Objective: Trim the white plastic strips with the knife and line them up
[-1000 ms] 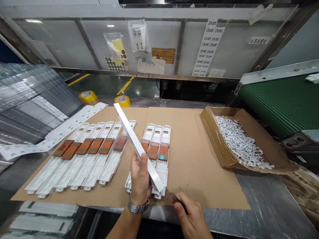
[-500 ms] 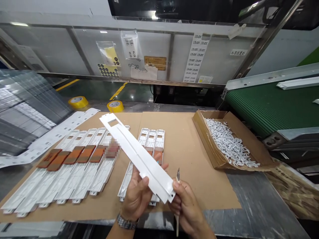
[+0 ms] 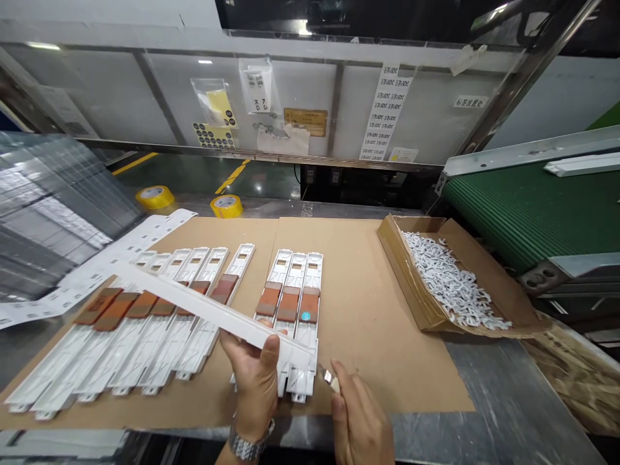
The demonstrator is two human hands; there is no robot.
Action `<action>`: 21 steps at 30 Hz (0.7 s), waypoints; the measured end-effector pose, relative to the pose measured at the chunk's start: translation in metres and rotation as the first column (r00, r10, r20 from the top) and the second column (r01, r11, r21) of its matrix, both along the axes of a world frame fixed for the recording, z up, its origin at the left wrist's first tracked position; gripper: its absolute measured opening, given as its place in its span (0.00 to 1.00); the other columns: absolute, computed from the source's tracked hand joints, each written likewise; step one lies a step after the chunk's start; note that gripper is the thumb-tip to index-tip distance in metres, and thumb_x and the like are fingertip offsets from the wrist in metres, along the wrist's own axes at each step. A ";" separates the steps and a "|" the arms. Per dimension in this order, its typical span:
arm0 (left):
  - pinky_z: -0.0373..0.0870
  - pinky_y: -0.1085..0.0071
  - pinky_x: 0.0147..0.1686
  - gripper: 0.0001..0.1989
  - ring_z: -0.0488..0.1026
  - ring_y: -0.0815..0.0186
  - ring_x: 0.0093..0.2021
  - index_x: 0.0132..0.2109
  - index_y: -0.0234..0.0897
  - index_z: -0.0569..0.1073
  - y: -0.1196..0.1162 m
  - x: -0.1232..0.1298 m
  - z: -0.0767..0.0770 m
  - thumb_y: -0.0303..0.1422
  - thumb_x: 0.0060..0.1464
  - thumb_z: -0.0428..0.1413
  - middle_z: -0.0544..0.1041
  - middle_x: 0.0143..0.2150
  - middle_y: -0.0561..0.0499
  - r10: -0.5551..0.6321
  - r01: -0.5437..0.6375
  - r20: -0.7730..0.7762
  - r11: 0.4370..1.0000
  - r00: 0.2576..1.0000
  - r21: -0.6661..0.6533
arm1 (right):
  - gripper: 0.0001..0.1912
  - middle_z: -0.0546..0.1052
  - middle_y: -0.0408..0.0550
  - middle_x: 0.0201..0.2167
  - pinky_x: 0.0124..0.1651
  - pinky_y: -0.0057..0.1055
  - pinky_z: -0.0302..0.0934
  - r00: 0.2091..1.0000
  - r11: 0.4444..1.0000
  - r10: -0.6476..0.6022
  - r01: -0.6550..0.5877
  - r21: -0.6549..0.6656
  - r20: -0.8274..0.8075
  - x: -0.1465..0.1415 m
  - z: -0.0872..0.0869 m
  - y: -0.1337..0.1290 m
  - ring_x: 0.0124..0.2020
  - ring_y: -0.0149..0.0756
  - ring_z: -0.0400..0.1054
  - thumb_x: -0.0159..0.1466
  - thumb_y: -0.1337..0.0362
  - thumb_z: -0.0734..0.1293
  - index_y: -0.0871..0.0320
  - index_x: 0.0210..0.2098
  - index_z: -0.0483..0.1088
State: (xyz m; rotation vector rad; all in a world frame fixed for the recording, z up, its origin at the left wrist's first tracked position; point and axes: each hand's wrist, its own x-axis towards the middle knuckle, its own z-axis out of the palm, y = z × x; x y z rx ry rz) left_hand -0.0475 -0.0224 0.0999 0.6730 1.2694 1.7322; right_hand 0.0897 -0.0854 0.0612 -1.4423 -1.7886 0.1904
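My left hand (image 3: 252, 374) is shut on a long white plastic strip (image 3: 213, 311), which runs low and tilted across the rows of parts. My right hand (image 3: 358, 420) pinches a small craft knife (image 3: 330, 380), its blade near the strip's end but apart from it. Under the strip lie several white plastic moulded parts (image 3: 194, 329) with orange-brown pads (image 3: 288, 305), side by side on a brown cardboard sheet (image 3: 387, 336). The strip hides parts of the left row. A metal-link watch (image 3: 247, 445) sits on my left wrist.
A cardboard box (image 3: 416, 271) of white plastic scraps stands right of the parts, and a green conveyor belt (image 3: 533, 213) runs beyond it. A printed label strip (image 3: 121, 265) and stacked clear sheets (image 3: 48, 213) lie left. Yellow tape rolls (image 3: 226, 206) stand behind.
The strip has swung from pointing up and away, flat face showing, to lying low across the rows. My right hand has dropped away from its end. My head has shifted slightly.
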 end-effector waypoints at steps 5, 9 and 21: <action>0.69 0.70 0.39 0.40 0.68 0.67 0.34 0.62 0.48 0.46 0.000 -0.002 0.002 0.36 0.48 0.60 0.68 0.35 0.54 0.059 -0.057 -0.052 0.998 0.997 0.023 | 0.17 0.72 0.51 0.27 0.31 0.30 0.62 0.997 1.000 -0.017 0.015 0.025 0.070 -0.006 0.004 0.003 0.28 0.36 0.68 0.68 0.62 0.53 0.63 0.48 0.68; 0.68 0.71 0.39 0.40 0.68 0.68 0.34 0.62 0.50 0.46 0.002 -0.002 0.002 0.36 0.48 0.60 0.68 0.36 0.54 0.067 -0.066 -0.046 0.998 0.997 0.018 | 0.15 0.73 0.51 0.30 0.32 0.29 0.61 0.998 1.000 -0.001 0.000 0.013 0.067 -0.009 0.001 0.003 0.30 0.36 0.68 0.68 0.63 0.54 0.61 0.48 0.67; 0.69 0.72 0.39 0.37 0.68 0.68 0.34 0.61 0.49 0.48 0.002 0.002 0.004 0.36 0.48 0.60 0.67 0.35 0.54 0.078 -0.078 -0.078 0.997 0.994 -0.003 | 0.15 0.72 0.49 0.28 0.32 0.28 0.59 0.997 0.999 0.002 0.001 -0.042 0.077 -0.008 -0.001 0.004 0.29 0.35 0.68 0.69 0.62 0.53 0.60 0.46 0.67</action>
